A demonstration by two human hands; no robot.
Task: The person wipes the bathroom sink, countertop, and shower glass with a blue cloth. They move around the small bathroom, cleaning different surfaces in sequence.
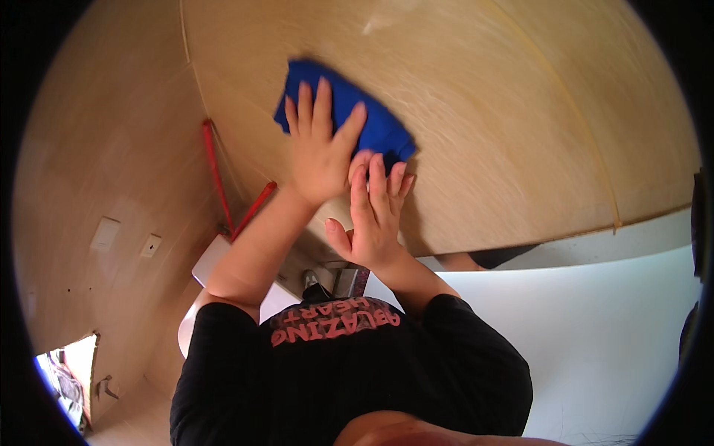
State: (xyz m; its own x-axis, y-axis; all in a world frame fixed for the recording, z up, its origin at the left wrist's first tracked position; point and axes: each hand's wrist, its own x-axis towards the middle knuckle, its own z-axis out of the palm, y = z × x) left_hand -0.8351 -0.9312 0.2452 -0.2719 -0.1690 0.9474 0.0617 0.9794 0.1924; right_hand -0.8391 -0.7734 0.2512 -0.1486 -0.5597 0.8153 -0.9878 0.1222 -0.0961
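My left hand (pixel 321 150) lies flat with spread fingers on a folded blue cloth (pixel 374 122). It presses the cloth against a beige, wood-toned wall panel (pixel 474 139). Below and to the right, my right hand (pixel 376 217) holds nothing. Its fingers are apart and their tips overlap the cloth's lower corner in view; whether they touch it I cannot tell. My left thumb is partly hidden behind the right fingers.
Two red bars (pixel 216 173) meet in a V near the wall corner. On the left wall are a switch plate (pixel 105 234), a small outlet plate (pixel 150 245), a metal handle (pixel 106 387) and a bright opening (pixel 81 362). A smooth white surface (pixel 591 340) extends along the right.
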